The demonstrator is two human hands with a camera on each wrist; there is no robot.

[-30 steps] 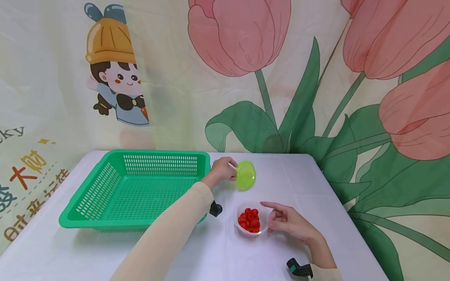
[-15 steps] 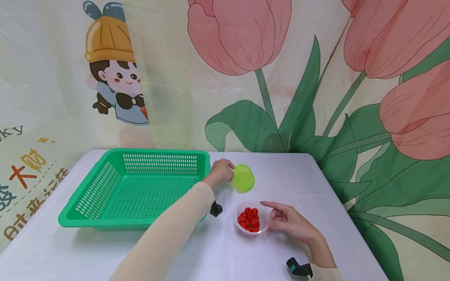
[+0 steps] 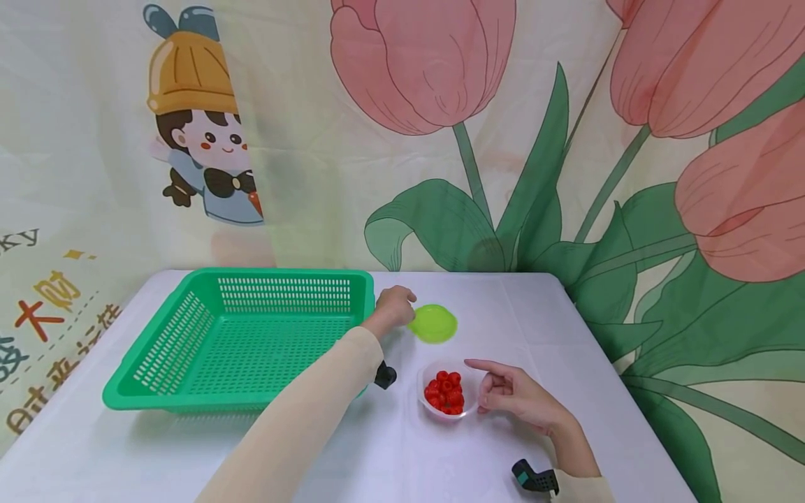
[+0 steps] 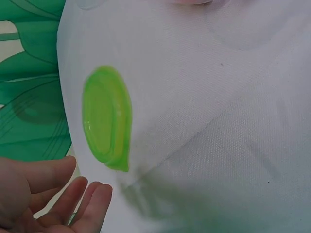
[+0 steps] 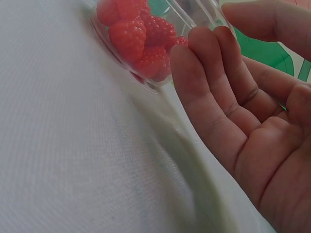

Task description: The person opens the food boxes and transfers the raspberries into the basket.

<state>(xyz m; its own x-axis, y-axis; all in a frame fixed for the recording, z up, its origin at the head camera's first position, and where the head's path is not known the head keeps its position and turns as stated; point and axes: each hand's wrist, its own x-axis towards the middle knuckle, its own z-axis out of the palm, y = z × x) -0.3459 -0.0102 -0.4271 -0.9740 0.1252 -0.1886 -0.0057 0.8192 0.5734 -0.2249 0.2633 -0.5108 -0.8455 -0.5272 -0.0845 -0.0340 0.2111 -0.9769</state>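
Observation:
The green plastic lid [image 3: 434, 323] lies flat on the table; the left wrist view shows its raised rim and small tab. Just left of it hovers my left hand [image 3: 394, 307], its fingers [image 4: 97, 204] loosely bent and apart from the lid. Red raspberries [image 3: 445, 392] fill part of a clear plastic bowl [image 3: 428, 412] nearer to me. My right hand [image 3: 518, 398] is at the bowl's right side, index finger stretched over the rim. In the right wrist view the other fingers [image 5: 194, 80] rest against the bowl's wall, not curled round it.
A large green perforated basket [image 3: 245, 402] stands on the left of the white-covered table [image 3: 503, 461], close beside my left forearm. Behind the table hangs a printed cloth [image 3: 302, 175] with tulips and a cartoon figure.
My left hand held the lid up at a tilt, lowered it and let go; the lid now lies flat. The right hand and the bowl have stayed in place.

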